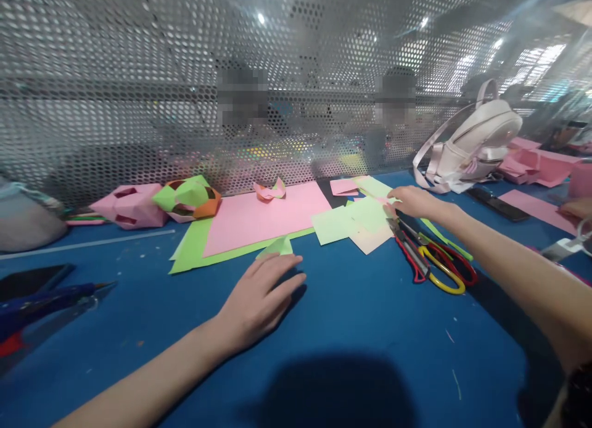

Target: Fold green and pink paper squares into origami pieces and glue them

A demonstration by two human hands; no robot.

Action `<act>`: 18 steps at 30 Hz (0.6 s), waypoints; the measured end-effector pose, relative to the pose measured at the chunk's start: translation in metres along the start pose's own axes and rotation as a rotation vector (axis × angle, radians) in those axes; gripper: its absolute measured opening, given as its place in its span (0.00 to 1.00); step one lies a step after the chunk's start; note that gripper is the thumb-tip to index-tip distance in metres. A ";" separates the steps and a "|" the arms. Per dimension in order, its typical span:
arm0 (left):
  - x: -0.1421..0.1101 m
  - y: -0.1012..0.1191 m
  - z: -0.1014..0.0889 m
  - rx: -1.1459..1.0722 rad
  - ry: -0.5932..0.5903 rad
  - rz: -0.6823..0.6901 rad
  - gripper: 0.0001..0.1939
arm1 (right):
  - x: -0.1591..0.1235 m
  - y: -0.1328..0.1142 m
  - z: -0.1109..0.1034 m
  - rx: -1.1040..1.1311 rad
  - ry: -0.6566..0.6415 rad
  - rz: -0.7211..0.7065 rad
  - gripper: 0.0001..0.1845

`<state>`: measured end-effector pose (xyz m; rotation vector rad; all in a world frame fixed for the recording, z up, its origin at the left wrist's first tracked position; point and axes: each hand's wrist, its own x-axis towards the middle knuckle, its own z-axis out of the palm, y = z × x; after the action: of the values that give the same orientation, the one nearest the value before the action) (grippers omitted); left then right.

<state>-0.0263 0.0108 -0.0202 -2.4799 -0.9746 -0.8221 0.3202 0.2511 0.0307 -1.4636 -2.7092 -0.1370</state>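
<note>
My left hand (261, 298) lies on the blue table with its fingers stretched out and slightly apart. Just beyond its fingertips is a small folded piece of light green paper (279, 247); whether they touch cannot be told. My right hand (411, 203) reaches over a loose pile of paper, its thumb and fingers closed at the edge of a pale green paper sheet (342, 220). Under and beside that sheet are a cream paper piece (370, 238) and a folded pink paper (343, 187). Below my right wrist lie a red-handled cutter (411, 252) and scissors with yellow and red handles (446, 274).
Pink paper (272, 215) rests over green sheets (189, 255). Folded paper shapes, one pink (134, 205), one green and orange (192, 197), stand along the perforated metal screen (115, 107). A white backpack (478, 141) and dark phone (497, 204) are at right, near another person's hand.
</note>
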 end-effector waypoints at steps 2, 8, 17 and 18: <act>-0.001 0.000 0.001 -0.020 -0.008 0.002 0.19 | 0.025 0.012 0.005 0.022 -0.039 0.017 0.18; 0.000 0.002 0.000 -0.007 -0.053 0.007 0.16 | 0.069 0.019 0.016 0.112 -0.246 -0.062 0.17; 0.001 0.004 -0.003 -0.004 -0.087 0.015 0.15 | 0.076 0.025 0.020 0.106 -0.181 -0.038 0.08; 0.001 0.004 -0.003 -0.009 -0.089 0.016 0.15 | 0.075 0.024 0.020 0.102 -0.143 -0.033 0.08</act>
<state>-0.0239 0.0067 -0.0183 -2.5477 -0.9821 -0.7173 0.2987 0.3290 0.0189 -1.4536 -2.8055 0.1072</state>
